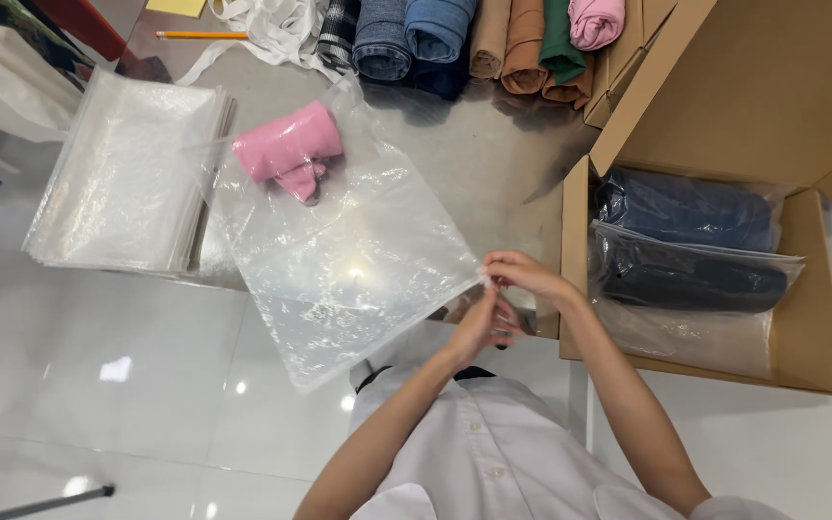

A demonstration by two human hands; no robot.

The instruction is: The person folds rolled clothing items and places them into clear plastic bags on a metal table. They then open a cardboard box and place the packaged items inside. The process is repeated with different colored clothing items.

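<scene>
Both our hands — left hand [479, 323], right hand [522, 274] — pinch the clear bag [358, 270] corner; its pink roll [288, 146] lies far up-left of them

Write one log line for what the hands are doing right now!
left hand: pinching bag corner | right hand: pinching same corner | clear plastic bag: holds rolled pink cloth | cardboard box: bagged dark clothes

From my remote view I judge this a garment packing station, on the evidence of a stack of clear plastic bags [122, 173], a row of rolled garments [474, 39] along the steel table [493, 164], and an open cardboard box [724, 212] holding bagged clothing [686, 241].
</scene>
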